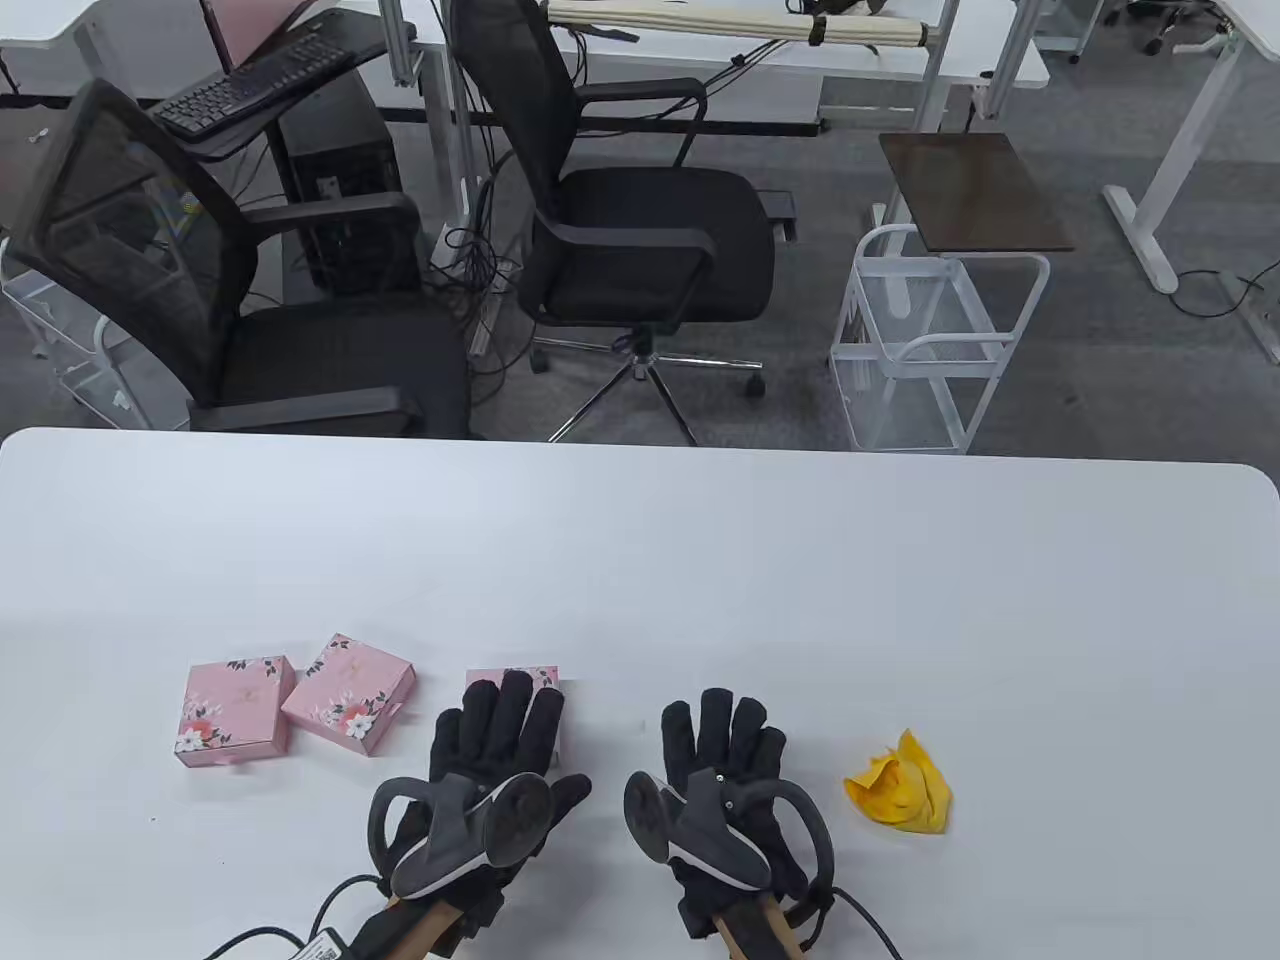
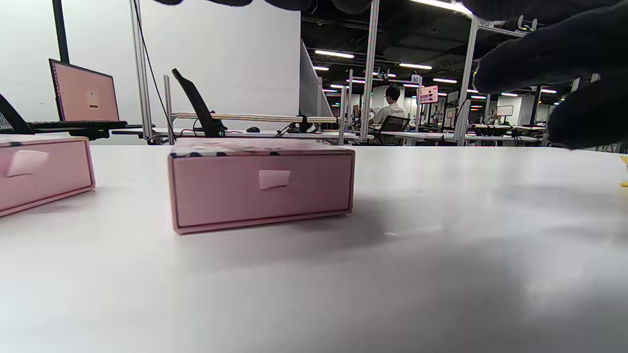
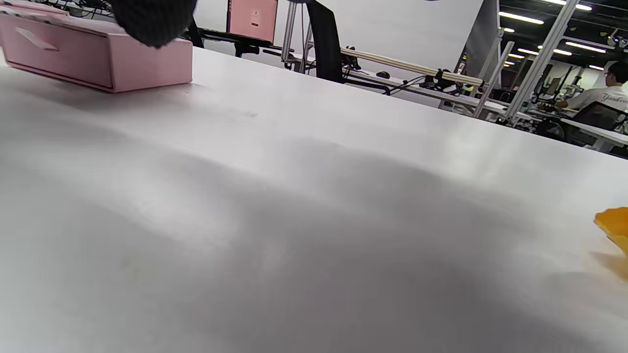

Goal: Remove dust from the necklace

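Three pink floral boxes lie at the front left of the white table (image 1: 640, 560): one (image 1: 236, 712) at the far left, a tilted one (image 1: 349, 692) beside it, and a third (image 1: 512, 677) mostly covered by my left hand's fingers. My left hand (image 1: 500, 730) is stretched out flat with straight fingers over that third box; I cannot tell whether it touches the box. The left wrist view shows this box (image 2: 262, 184) shut, with a small pull tab on its drawer front. My right hand (image 1: 722, 740) lies flat on bare table, holding nothing. A crumpled yellow cloth (image 1: 900, 785) sits right of it. No necklace shows.
Beyond the table's far edge stand two black office chairs (image 1: 640, 240) and a white wire trolley (image 1: 930, 340). In the right wrist view the third pink box (image 3: 98, 56) is at upper left and the yellow cloth (image 3: 613, 223) at the right edge.
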A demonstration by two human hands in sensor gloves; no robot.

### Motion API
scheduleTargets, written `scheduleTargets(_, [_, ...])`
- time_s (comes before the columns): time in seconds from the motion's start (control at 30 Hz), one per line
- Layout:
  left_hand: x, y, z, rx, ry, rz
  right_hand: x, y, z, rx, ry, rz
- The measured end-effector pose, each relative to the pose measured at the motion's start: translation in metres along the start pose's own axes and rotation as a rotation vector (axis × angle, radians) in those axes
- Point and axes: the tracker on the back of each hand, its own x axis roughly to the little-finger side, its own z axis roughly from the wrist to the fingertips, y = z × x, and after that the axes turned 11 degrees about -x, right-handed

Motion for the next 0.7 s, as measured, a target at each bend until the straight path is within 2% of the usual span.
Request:
scheduleTargets(0.33, [0.006, 0.0, 0.001, 0.009, 0.004, -0.018, 0.003, -0.002, 0.0, 0.011, 0.004, 0.028])
scheduleTargets(0.43, [0.01, -0.004, 0.005, 0.105, -0.057, -0.053, 0.005, -0.002, 0.0, 0.016, 0.005, 0.037])
scheduleTargets(0.7, [0.035, -0.004, 0.016, 0.167, -0.038, -0.06, 0.011, -0.003, -0.001, 0.026, 0.005, 0.073])
